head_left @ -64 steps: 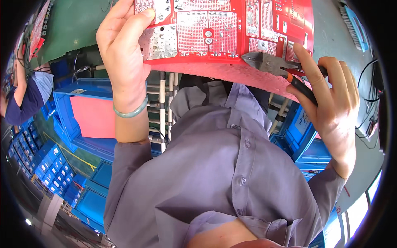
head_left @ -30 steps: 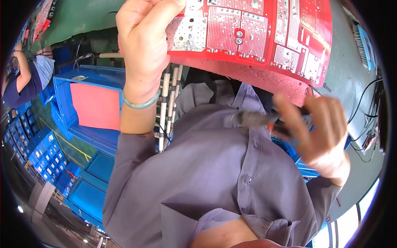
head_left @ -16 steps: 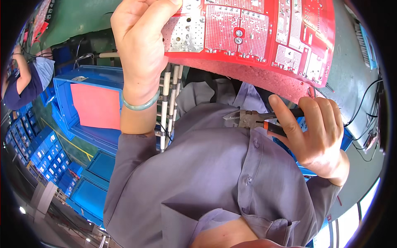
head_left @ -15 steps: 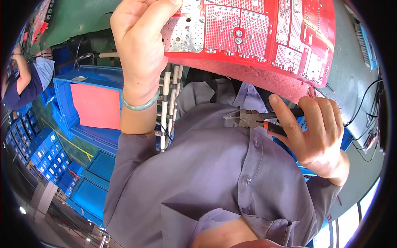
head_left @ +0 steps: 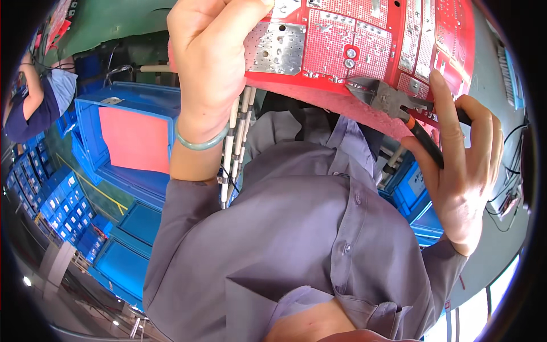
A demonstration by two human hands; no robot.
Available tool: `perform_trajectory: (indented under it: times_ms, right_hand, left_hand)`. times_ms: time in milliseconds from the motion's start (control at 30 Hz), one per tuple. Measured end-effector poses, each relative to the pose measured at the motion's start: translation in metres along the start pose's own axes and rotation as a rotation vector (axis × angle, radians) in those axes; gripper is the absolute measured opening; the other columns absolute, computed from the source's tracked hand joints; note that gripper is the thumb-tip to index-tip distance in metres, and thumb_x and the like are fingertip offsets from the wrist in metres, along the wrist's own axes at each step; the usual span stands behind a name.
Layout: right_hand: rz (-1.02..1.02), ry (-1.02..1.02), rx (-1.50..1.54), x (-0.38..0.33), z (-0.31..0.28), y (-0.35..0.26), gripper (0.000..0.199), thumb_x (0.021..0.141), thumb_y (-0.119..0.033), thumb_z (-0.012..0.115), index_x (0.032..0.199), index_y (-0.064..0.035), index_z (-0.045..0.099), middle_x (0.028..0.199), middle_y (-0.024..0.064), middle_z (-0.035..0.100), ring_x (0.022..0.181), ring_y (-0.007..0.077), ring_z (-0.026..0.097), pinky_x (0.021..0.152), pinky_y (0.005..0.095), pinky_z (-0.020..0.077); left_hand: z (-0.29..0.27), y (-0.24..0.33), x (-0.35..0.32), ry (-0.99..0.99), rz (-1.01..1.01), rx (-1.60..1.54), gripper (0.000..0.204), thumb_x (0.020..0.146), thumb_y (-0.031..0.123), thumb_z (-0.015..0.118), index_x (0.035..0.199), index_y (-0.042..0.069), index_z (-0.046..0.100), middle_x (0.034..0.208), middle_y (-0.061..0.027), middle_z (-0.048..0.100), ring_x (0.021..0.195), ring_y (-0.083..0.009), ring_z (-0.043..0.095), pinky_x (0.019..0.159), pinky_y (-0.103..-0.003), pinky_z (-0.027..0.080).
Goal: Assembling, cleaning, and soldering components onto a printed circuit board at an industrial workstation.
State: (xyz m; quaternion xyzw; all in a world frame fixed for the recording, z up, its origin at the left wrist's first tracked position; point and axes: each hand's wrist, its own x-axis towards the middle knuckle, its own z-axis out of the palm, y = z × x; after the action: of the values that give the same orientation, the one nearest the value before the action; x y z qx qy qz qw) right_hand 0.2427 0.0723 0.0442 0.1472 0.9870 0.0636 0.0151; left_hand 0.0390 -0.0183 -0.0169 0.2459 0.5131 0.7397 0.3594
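Note:
A red circuit board with silver solder points lies at the top of the view, over a pink foam sheet. My left hand grips the board's left side, its fingertips partly cut off by the upper edge. Held in my right hand is a pair of side cutters with black and orange handles. Their jaws reach over the board's near edge and look slightly parted; whether they touch it I cannot tell.
A blue crate containing a pink sheet stands at left, near white rods. More blue bins are below it. A person sits at far left. Black cables hang along the right, by a blue-edged brush-like strip.
My right hand has raised the side cutters from in front of my shirt up to the board's near edge. The board and my left hand have shifted slightly right in view.

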Motion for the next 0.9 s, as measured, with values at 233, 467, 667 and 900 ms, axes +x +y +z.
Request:
perform_trajectory:
  times_ms: [233,467,667,900]
  right_hand:
    - [-0.150,-0.052,0.214,-0.004,-0.004,-0.015,0.060,0.055,-0.022,0.073,0.111,-0.0063,0.058,0.076,0.0070,0.045,0.063,0.0218,0.046,0.058,0.0330,0.0397]
    - [-0.094,0.012,0.088,0.003,-0.010,-0.015,0.063,0.057,-0.024,0.073,0.115,-0.0067,0.055,0.085,0.0086,0.047,0.076,0.0239,0.048,0.066,0.0354,0.0413]
    - [-0.019,-0.001,0.011,0.013,-0.001,-0.017,0.061,0.062,-0.026,0.071,0.118,-0.0090,0.053,0.091,0.0086,0.047,0.080,0.0234,0.049,0.069,0.0360,0.0424]
    - [-0.156,-0.051,0.237,0.009,-0.007,-0.025,0.060,0.051,-0.021,0.074,0.107,-0.0070,0.059,0.077,0.0067,0.046,0.064,0.0208,0.048,0.057,0.0325,0.0391]
  left_hand:
    - [0.000,0.000,-0.001,-0.032,-0.027,-0.059,0.045,0.078,-0.002,0.040,0.120,-0.017,0.035,0.110,-0.0206,0.055,0.096,-0.0195,0.057,0.085,-0.026,0.043]
    - [-0.005,0.000,-0.001,-0.099,-0.029,-0.103,0.047,0.079,-0.004,0.040,0.123,-0.016,0.031,0.114,-0.0203,0.052,0.101,-0.0196,0.055,0.087,-0.025,0.041]
    - [-0.010,0.000,-0.003,-0.110,-0.032,-0.064,0.046,0.079,-0.004,0.040,0.123,-0.016,0.032,0.113,-0.0195,0.053,0.100,-0.0189,0.055,0.087,-0.025,0.041]
    - [-0.007,0.006,0.003,-0.150,-0.082,-0.106,0.046,0.081,-0.003,0.041,0.125,-0.014,0.031,0.114,-0.0181,0.052,0.102,-0.0181,0.053,0.089,-0.025,0.039]
